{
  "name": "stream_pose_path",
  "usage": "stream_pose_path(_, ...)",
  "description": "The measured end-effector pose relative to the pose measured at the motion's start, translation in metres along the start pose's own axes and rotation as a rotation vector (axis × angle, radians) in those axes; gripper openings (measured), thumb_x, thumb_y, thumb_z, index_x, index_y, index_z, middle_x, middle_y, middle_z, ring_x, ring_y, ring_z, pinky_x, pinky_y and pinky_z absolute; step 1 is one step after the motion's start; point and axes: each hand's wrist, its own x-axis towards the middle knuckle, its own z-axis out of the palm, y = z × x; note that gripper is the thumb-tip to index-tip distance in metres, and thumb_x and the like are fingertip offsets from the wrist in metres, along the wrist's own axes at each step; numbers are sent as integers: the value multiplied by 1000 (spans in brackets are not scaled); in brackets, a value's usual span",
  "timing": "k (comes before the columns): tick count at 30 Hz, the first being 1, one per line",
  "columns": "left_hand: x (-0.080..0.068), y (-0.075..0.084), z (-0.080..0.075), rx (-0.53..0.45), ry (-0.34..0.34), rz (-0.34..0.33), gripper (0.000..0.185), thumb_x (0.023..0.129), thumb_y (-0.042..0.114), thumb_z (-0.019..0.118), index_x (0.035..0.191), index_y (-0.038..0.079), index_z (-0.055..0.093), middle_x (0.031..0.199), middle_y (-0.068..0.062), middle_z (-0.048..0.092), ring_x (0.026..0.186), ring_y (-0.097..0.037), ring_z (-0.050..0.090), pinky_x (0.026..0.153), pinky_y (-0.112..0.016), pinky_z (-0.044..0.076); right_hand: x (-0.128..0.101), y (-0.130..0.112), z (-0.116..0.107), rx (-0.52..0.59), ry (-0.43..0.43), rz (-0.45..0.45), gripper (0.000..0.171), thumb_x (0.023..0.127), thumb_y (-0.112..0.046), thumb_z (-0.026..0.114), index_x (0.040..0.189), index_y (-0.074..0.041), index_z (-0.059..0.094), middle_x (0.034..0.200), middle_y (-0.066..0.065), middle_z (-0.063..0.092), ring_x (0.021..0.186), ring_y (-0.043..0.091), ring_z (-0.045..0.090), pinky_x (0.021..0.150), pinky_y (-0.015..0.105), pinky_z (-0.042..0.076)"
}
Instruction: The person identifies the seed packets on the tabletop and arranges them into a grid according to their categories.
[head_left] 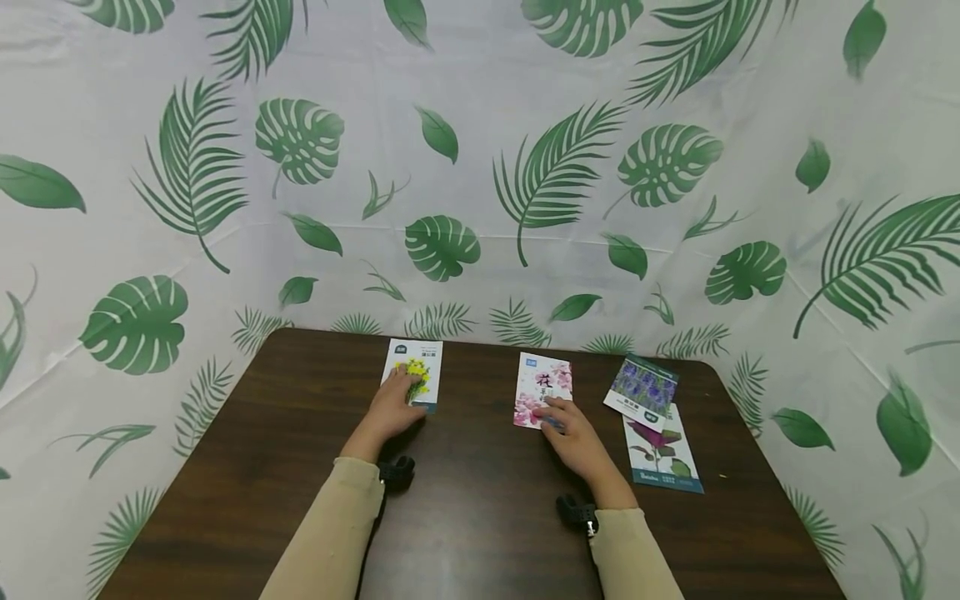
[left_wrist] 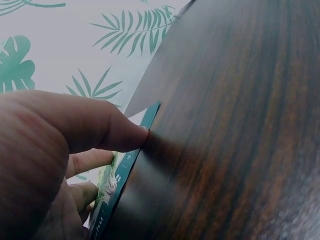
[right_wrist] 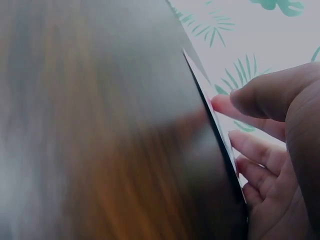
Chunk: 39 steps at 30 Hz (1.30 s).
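- While both hands lie on packets, the work in hand looks like picking up or shifting two flat seed packets off the dark tabletop (head_left: 465, 500).
- The left hand (head_left: 393, 408) rests on the yellow-flower packet (head_left: 417, 367), far left of the row; the left wrist view shows the thumb (left_wrist: 100, 125) tip against the packet's teal edge (left_wrist: 132, 155), fingers over its face. It touches rather than grips.
- The right hand (head_left: 573, 437) lies with relaxed fingers on the near edge of the pink-flower packet (head_left: 542, 385), mid-tabletop; in the right wrist view that packet (right_wrist: 212, 112) seems raised slightly off the wood.
- To do it well, I judge: press lightly and catch an edge with the thumb before lifting, since thin packets lie flush and slip.
- Keep the right hand away from the purple-flower packet (head_left: 642, 390), which overlaps the red-leaf packet (head_left: 663, 457) just beside it.
- Hard to tell: both wrist views are blurred; palms hide the packets' near ends; the printed text is too small to read; whether either packet is truly off the wood is unclear.
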Motion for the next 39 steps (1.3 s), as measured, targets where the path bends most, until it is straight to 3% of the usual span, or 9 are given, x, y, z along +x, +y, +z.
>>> stream_pose_path(6, 1, -2, 0, 12, -5, 7, 69, 98, 16, 75, 160, -3, 50, 180, -31, 14, 170, -48, 6, 137, -68, 3, 8, -9, 10, 9, -6, -16, 27, 106, -10, 69, 131, -8, 79, 157, 20, 59, 154, 44, 49, 127, 66, 38)
stream_pose_path(15, 1, -4, -2, 3, -6, 17, 69, 100, 16, 74, 160, -3, 49, 180, -31, 13, 170, -48, 6, 137, -67, 6, 17, -22, 25, 25, -6, -36, 25, 105, -9, 70, 128, -6, 79, 156, 21, 60, 152, 45, 51, 128, 66, 38)
stream_pose_path(27, 1, -4, -1, -12, 4, 19, 69, 97, 16, 76, 159, -2, 51, 179, -31, 14, 170, -48, 7, 138, -66, 6, 27, -40, 42, 43, -93, -14, 26, 108, -18, 68, 131, -12, 78, 162, 16, 56, 156, 41, 47, 129, 64, 38)
stream_pose_path(34, -1, -3, -1, -15, 7, 9, 69, 97, 16, 75, 160, -1, 51, 180, -31, 14, 170, -48, 7, 138, -65, 5, 34, -48, 50, 45, -101, -27, 24, 108, -15, 67, 129, -10, 78, 161, 20, 56, 155, 45, 48, 128, 66, 38)
stream_pose_path(39, -1, -3, -1, -18, 3, 8, 70, 98, 16, 75, 160, -1, 50, 180, -30, 13, 170, -47, 6, 138, -65, 4, 38, -49, 56, 45, -133, -57, 29, 108, -15, 68, 135, -7, 75, 165, 21, 52, 161, 47, 38, 132, 68, 28)
